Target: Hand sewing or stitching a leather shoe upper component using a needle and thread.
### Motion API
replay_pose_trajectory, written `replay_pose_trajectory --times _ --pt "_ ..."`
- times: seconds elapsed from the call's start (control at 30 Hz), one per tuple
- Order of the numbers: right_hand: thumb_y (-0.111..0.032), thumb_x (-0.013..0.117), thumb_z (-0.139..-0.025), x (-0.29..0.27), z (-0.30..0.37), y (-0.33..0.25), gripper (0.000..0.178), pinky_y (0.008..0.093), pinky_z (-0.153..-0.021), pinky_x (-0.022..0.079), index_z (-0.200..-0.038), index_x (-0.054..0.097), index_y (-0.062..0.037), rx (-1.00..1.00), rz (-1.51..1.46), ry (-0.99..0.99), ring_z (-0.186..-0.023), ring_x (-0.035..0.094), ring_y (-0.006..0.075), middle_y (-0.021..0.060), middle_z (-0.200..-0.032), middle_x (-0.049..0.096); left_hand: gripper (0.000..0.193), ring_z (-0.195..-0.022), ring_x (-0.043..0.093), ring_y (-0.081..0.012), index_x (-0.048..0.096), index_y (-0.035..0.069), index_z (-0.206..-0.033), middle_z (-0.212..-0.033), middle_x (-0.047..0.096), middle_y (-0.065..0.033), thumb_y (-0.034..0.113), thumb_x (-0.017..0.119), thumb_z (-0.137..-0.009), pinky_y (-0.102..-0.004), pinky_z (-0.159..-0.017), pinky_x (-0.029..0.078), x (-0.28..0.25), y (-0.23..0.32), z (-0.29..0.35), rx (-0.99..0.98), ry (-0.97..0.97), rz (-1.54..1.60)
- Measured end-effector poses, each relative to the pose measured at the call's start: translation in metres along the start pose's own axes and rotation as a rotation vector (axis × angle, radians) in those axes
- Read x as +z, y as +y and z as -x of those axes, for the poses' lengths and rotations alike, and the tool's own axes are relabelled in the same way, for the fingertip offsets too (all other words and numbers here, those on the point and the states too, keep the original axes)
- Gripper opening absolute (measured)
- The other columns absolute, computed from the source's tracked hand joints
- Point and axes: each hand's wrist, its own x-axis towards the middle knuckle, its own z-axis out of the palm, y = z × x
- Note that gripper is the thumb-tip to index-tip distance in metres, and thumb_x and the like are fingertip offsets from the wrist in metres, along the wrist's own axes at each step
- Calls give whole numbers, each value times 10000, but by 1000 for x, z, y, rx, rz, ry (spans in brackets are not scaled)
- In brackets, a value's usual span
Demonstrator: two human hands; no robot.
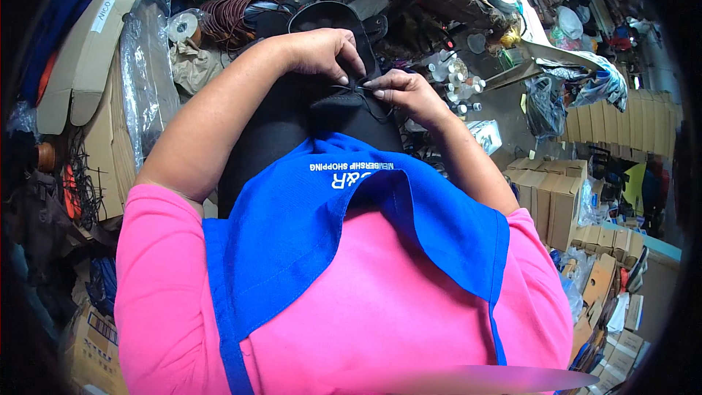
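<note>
A black lace-up shoe (338,102) rests on my lap, its opening on the far side and what looks like its toe toward me. My left hand (322,55) reaches over it from the left, finger and thumb closed at the black shoelace (356,88). From the right, my right hand (411,95) pinches the same lace close by, and a loop of it hangs below the fingers. The fingertips of both hands are a short way apart. My blue apron (292,212) bunches up just on the near side of the shoe.
On the left stand tall cardboard pieces (95,44), clear plastic wrap (146,73), a spool (184,27) and a coil of brown cord (230,18). Small clear bottles (457,77) lie beyond my right hand. Cardboard boxes (548,201) are stacked at the right.
</note>
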Motion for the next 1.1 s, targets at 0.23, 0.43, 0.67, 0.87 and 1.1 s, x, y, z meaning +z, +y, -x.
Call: replay_pose_trajectory --times 0.23,0.43,0.67,0.87,1.1 --pt "-86 649 -838 5 -1 -3 184 249 -776 461 -1008 676 -22 49 38 13 -854 583 99 4 -935 626 366 -903 509 -224 702 133 -1013 -910 483 -61 90 750 -652 -318 -826 422 3 -2 -1 27 27 -10" --pt "-75 694 -769 16 -3 -27 148 270 -665 465 -913 689 -45 -214 478 144 -748 583 133 51 -799 573 461 -1034 523 -268 611 112 -1063 -1111 505 -87 140 770 -631 -353 -863 426 26 18 27 -45 584 -387" --pt "-32 658 -763 19 13 -22 240 326 -635 450 -992 684 -97 -287 572 187 -709 570 251 106 -774 534 168 -1140 492 -298 554 77 -915 -1122 549 -85 111 653 -784 -440 -934 369 53 26 113 -112 607 -603" --pt "6 628 -727 28 21 -24 348 382 -674 433 -1045 663 -129 -307 727 200 -741 537 306 118 -795 524 128 -647 538 -69 572 41 -982 -728 566 -1 127 567 -888 -200 -569 414 20 55 157 -291 570 812" --pt "-10 616 -718 29 21 -23 392 405 -733 411 -1077 649 -165 -181 708 180 -817 532 310 114 -849 526 475 -804 580 -179 511 -54 -1173 -1051 616 -216 356 444 -944 -306 -796 443 -46 71 236 306 691 1065"
